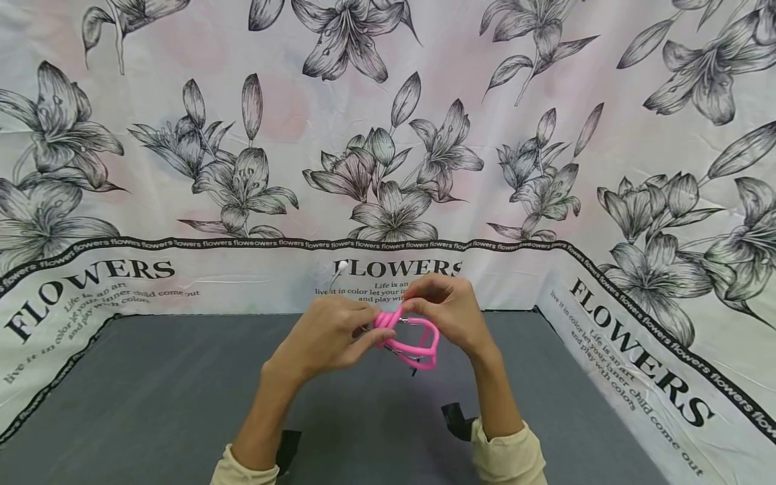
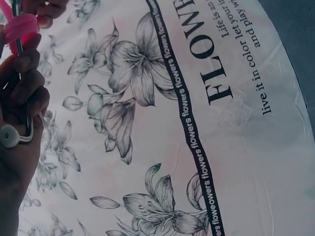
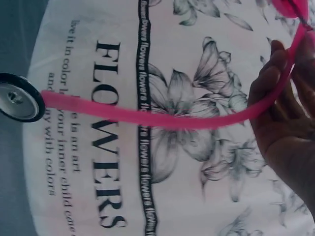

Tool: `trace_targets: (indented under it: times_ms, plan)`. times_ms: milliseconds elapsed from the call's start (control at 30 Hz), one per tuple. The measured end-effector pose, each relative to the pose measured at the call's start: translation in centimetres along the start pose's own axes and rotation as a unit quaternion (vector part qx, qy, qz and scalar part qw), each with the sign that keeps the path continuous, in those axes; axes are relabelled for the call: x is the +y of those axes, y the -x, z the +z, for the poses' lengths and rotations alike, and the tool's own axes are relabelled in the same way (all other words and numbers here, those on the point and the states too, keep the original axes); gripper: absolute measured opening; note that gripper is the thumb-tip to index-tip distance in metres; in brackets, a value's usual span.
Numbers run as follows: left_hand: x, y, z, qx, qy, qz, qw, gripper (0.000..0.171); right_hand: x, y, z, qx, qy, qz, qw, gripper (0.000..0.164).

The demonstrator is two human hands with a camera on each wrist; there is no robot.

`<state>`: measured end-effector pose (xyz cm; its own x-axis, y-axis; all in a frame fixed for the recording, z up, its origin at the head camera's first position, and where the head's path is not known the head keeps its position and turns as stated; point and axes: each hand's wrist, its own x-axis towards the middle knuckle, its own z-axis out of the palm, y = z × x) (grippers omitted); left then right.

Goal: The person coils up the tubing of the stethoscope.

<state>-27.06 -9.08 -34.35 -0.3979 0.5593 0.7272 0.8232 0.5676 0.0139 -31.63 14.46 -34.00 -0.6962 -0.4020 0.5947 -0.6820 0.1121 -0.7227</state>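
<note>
A stethoscope with pink tubing (image 1: 427, 343) is held up over the table between both hands, its tubing bunched into loops. My left hand (image 1: 330, 337) grips the bundle, thumb in front. In the left wrist view its fingers curl round the metal ear tube (image 2: 19, 51), and a white eartip (image 2: 9, 136) lies by the palm. My right hand (image 1: 451, 313) pinches the tubing at the top of the loops. In the right wrist view, a length of tubing (image 3: 172, 121) runs from that hand to the round chestpiece (image 3: 19, 97), which hangs free.
A grey tabletop (image 1: 182, 391) lies below the hands. Behind and at both sides stands a white cloth (image 1: 254, 283) printed with flowers and lettering. Dark straps (image 1: 457, 421) show near both wrists, beside the pale sleeves.
</note>
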Motion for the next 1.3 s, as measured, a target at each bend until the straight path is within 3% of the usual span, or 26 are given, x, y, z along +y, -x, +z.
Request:
trace_targets:
  times_ms: [167, 300, 467, 600, 800, 967, 1300]
  plan:
    - [0.2, 0.0, 0.0, 0.021, 0.036, -0.039, 0.9984, 0.019, 1.3, -0.4, 0.5, -0.017, -0.072, 0.003, 0.997, 0.018]
    - [0.2, 0.1, 0.0, 0.052, 0.032, -0.074, 0.9954, 0.019, 1.3, -0.5, 1.3, -0.021, -0.078, 0.016, 0.997, 0.015]
    - [0.3, 0.1, -0.1, 0.104, 0.027, -0.114, 0.9876, 0.015, 0.5, -0.4, 1.9, -0.031, -0.066, 0.076, 0.994, 0.023]
    - [0.3, 0.0, 0.1, 0.134, 0.016, -0.143, 0.9805, 0.022, 0.1, -0.4, 2.1, -0.045, -0.099, 0.089, 0.99, 0.03]
    - [0.3, -0.2, 0.5, 0.172, -0.027, -0.159, 0.9718, 0.022, 0.1, -0.3, 2.5, -0.087, -0.131, 0.053, 0.986, 0.027]
    - [0.0, 0.1, 0.3, 0.211, -0.084, -0.176, 0.9579, 0.026, 0.0, -0.3, 3.4, -0.138, -0.158, 0.066, 0.976, 0.03]
    - [-0.2, 0.0, 0.3, 0.222, -0.106, -0.183, 0.9519, 0.029, -0.2, -0.2, 3.8, -0.141, -0.152, 0.081, 0.975, 0.024]
